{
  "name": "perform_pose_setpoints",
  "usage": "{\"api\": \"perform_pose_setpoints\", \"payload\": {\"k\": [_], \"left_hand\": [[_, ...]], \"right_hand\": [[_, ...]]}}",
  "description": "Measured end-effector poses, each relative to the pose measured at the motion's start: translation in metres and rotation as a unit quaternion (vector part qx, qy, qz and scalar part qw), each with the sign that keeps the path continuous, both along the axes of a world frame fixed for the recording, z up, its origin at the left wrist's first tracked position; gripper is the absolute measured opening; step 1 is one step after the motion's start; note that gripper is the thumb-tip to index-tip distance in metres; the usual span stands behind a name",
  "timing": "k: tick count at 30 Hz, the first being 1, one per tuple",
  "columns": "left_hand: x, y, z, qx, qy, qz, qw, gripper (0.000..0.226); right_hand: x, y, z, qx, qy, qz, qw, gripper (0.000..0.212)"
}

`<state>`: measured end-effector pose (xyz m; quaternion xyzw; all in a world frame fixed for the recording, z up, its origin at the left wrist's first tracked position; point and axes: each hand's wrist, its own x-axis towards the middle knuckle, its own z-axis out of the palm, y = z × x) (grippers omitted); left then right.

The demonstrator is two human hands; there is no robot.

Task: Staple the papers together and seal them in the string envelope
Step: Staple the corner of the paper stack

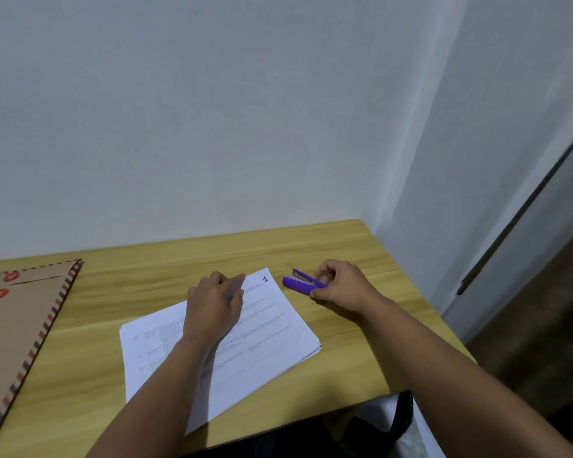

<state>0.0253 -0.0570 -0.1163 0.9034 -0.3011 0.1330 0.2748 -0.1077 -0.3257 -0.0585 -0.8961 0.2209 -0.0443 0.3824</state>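
A stack of white printed papers [268, 328] lies skewed in the middle of the wooden table [311, 246], with a blue "1" at its far corner. My left hand [217, 302] rests on the stack near its far edge, fingers bent down onto the top sheet. A small purple stapler [300, 281] lies on the table just right of that corner. My right hand [343, 285] grips the stapler's near end between thumb and curled fingers. The brown string envelope [17, 325], with two red button discs and a striped border, lies flat at the far left.
A white wall stands directly behind the table. The table's right edge and front right corner drop off near my right forearm. A dark object [404, 414] shows below the front edge. A door with a dark strip [523, 209] is at right.
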Motion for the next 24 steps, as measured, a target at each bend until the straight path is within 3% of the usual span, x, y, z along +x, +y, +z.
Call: {"api": "perform_pose_setpoints", "payload": {"k": [5,8,11,16,20,24], "left_hand": [[0.0,-0.001,0.0,-0.007,0.004,-0.004,1.0,0.037],[-0.002,-0.001,0.001,-0.014,0.005,-0.008,1.0,0.037],[-0.003,-0.001,0.003,-0.037,0.026,-0.002,0.999,0.038],[-0.003,0.0,0.006,-0.062,0.045,-0.005,0.997,0.04],[-0.004,0.0,0.007,-0.075,0.042,-0.009,0.996,0.038],[-0.006,0.0,0.009,-0.093,0.041,-0.01,0.995,0.035]], "right_hand": [[0.015,0.014,0.006,-0.089,0.042,0.049,0.994,0.08],[0.03,0.02,0.003,-0.137,0.062,0.07,0.986,0.057],[0.042,0.019,0.004,-0.126,0.061,0.077,0.987,0.045],[0.053,0.01,0.011,0.076,0.014,0.058,0.995,0.024],[0.049,0.007,0.022,0.145,0.066,0.112,0.981,0.021],[0.056,0.005,0.023,0.097,0.124,0.144,0.977,0.028]]}}
